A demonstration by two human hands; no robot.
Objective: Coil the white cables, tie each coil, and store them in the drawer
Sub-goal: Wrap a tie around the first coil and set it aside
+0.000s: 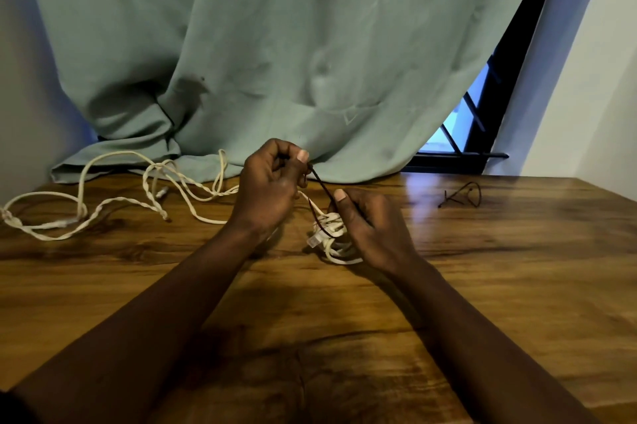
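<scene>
The left hand (272,182) was raised clear of the desk (482,268), its grip pinched together on the upper end of the dark tie (322,184). The right hand (368,227) sat lower and to the right of the left grip, its grip clamped on the lower run of the same tie. Between the two grips the tie ran taut; its long axis sloped from upper left, at the left grip, down to lower right, at the right grip.

The coil (332,234) of white cable lay directly below and just left of the right grip, touching the right palm and resting on the desk. A clear connector (314,241) projected from the coil on the side facing the left forearm. The tie appeared to loop round the coil below the right grip, though the fingers hid the crossing.

Judgement: the tying step was in hand. The right grip was the nearer to the coil and suited to anchoring it; the left grip suited to drawing along the tie's axis, away from the coil.

The loose white cable (153,197) lay uncoiled well left of the left grip. A second dark tie (463,196) lay well right of the right grip. No drawer was in view
</scene>
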